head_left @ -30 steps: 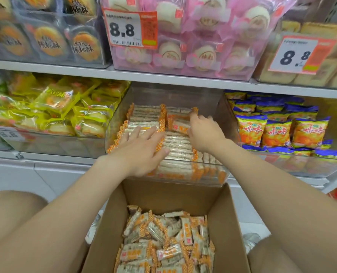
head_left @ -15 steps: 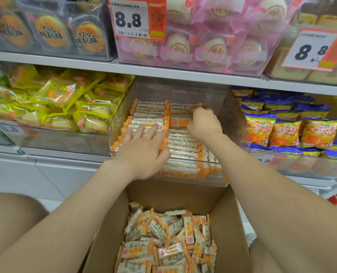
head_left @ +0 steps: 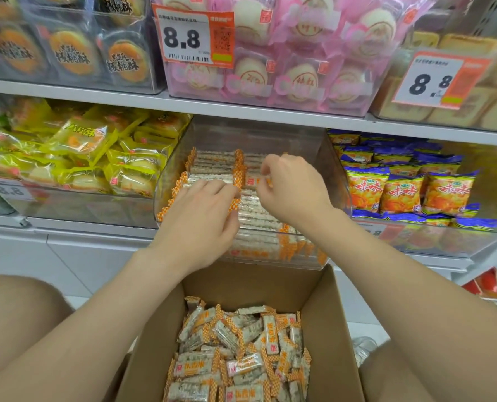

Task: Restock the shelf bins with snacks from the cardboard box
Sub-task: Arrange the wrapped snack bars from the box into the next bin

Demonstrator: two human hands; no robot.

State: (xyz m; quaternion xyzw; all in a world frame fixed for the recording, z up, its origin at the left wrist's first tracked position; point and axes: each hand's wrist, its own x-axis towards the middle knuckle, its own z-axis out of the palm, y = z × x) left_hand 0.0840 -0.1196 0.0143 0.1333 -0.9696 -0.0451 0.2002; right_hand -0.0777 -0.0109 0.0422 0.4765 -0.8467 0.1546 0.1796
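**Orange-checked bars lie crosswise; the box waits below**

Left hand (head_left: 201, 219) lies flat with its fingers loosely straight. It presses on the left column of snack bars (head_left: 209, 169) inside the clear bin (head_left: 256, 134) and grips nothing. The bars are stacked in two columns. Each has its long axis running left to right, and the orange ends meet at the seam in the middle. Right hand (head_left: 293, 192) hovers over the right column with its fingers curled. A scrap of orange wrapper shows between thumb and forefinger, so it looks to be pinching one of the snack bars by its end, though that bar is mostly hidden.

The supply sits toward the person from both hands. The cardboard box (head_left: 337, 329) stands just below the bin's front, with loose bars (head_left: 241, 358) heaped at every angle. By my reading the left hand, lower and closer to the box, has the shorter reach. Any bar lifted will need turning crosswise to match the rows.

Writing, from the left: dark packets (head_left: 70, 53) read 核桃酥 and yellow packets (head_left: 79, 140) read 八珍酥. A price tag (head_left: 192, 39) says 8.8 above a barcode. Pink packets (head_left: 299, 76) carry red marks too small to read. A second tag (head_left: 441, 79) says 8.8, and orange-and-blue bags (head_left: 401, 192) read 咪咪. The red print on the bars is blurred.
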